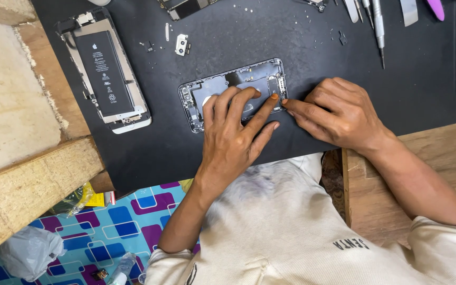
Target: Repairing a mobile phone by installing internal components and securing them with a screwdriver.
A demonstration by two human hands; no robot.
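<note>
— Hands? Left hand [237,138] spread flat, pressing the opened phone shell [233,92] at mat [312,42] centre; right hand [339,113] fingers together, tips at its three-o'clock edge.
— Around? Battery-fitted phone [105,74] at ten o'clock (screwdriver [378,29] at one).

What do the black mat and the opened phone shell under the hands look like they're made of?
The black mat looks like soft rubber or silicone: matte, no glare, edges lying flat. The opened phone shell seems to be metal with a dark satin finish and a thin bright rim. The left hand presses on it.
</note>
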